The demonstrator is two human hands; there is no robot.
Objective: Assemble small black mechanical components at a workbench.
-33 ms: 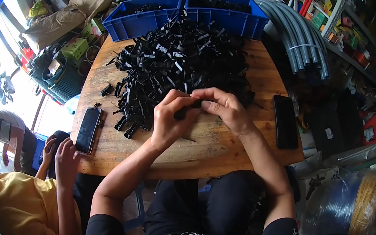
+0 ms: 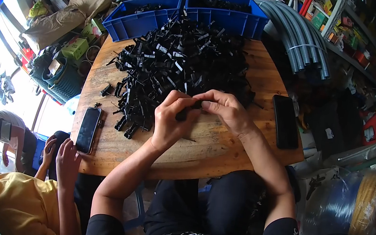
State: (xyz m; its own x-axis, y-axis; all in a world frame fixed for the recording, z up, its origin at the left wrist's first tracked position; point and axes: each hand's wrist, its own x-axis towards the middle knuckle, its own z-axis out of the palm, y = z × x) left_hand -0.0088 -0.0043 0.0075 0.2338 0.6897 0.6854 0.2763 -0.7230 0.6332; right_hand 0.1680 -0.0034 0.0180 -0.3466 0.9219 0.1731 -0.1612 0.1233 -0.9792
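Observation:
Both hands meet in front of a big heap of small black plastic parts (image 2: 176,63) on the wooden table (image 2: 183,152). My left hand (image 2: 169,117) is closed round a small black plastic part (image 2: 181,115), mostly hidden by the fingers. Thumb and index finger of my right hand (image 2: 231,116) pinch at the same part, close against the left fingertips. Its exact shape cannot be made out. A few similar black pieces (image 2: 130,130) lie loose at the heap's near left edge.
Two blue bins (image 2: 224,20) stand behind the heap. One phone (image 2: 88,129) lies at the left edge, another black phone (image 2: 285,122) at the right. A co-worker in a yellow shirt (image 2: 29,203) sits at my left, a hand by the table edge. Grey corrugated hoses (image 2: 297,41) hang far right.
My fingers have shifted very slightly round the black part, the right index finger coming down a little. The heap, bins and phones look the same.

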